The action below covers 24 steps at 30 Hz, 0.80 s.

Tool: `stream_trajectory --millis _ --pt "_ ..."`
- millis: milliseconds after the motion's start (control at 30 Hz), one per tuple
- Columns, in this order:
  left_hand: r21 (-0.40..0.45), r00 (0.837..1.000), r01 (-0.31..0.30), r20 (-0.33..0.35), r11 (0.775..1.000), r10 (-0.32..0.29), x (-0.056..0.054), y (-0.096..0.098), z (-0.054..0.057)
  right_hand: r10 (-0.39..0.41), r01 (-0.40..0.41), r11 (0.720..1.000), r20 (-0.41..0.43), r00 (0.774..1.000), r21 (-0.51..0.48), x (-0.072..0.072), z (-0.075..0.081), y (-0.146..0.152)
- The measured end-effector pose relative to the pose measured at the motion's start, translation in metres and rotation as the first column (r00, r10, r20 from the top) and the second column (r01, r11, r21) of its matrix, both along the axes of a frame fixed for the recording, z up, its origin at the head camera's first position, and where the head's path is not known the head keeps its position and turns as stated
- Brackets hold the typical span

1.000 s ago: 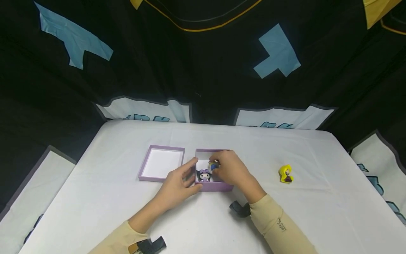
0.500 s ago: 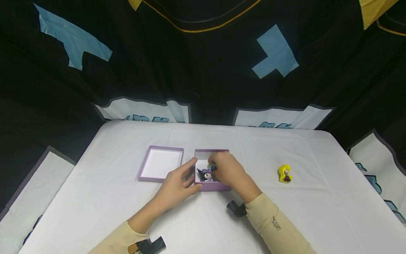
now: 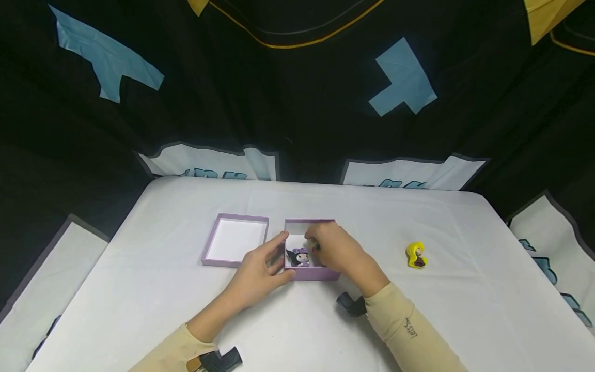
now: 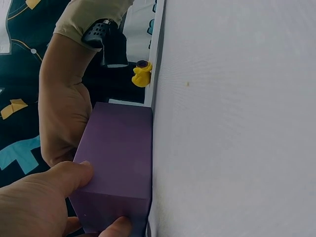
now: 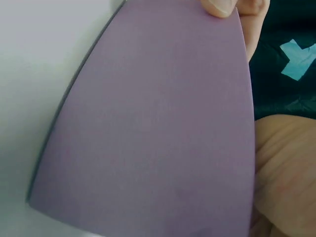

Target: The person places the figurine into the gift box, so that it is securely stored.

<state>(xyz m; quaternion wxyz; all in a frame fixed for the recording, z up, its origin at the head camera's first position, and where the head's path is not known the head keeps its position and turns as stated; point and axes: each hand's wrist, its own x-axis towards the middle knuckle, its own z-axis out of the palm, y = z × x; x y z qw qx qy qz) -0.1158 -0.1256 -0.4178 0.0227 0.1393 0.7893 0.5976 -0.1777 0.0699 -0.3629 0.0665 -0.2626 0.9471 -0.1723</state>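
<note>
Gripping the box (image 3: 316, 274), the left hand (image 3: 259, 269) steadies it; whether the right hand (image 3: 340, 250) inside holds anything, I cannot tell. The 1 toy (image 3: 299, 257) visible there, just left of that hand, might shift if bumped.

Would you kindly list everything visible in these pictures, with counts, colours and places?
Box: one, purple, open, centre of the table
Lid: one, purple with white inside, left of the box
Dark figure: one, black and purple, in the box
Yellow figure: one, yellow, right side of the table
Table: one, white cloth
Curtain: one, black with patches, behind the table
Wrist cameras: two, black, at the cuffs
Sleeves: two, beige, forearms
Left hand: one, against the box's left side
Right hand: one, in the box; what its fingers cover is hidden
</note>
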Motion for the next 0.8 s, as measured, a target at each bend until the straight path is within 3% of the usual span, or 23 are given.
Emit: stream_trajectory --millis 167,267,567,800 --pt "0.01 1.0 0.007 0.002 1.0 -0.007 0.001 0.0 0.001 0.014 -0.015 0.997 -0.01 1.0 -0.072 0.001 0.002 0.01" --pt "0.005 1.0 0.004 0.011 1.0 -0.004 0.001 0.001 0.002 -0.015 0.016 0.989 0.008 1.0 -0.149 0.002 0.005 0.021" --pt "0.001 1.0 0.003 0.001 1.0 -0.003 0.002 0.0 0.003 -0.115 0.115 0.909 0.023 0.993 -0.401 0.002 0.022 0.075" --pt "0.021 1.0 0.014 -0.003 1.0 -0.014 0.003 -0.001 0.003 -0.19 0.181 0.881 0.024 0.981 -0.436 0.005 0.027 0.116"
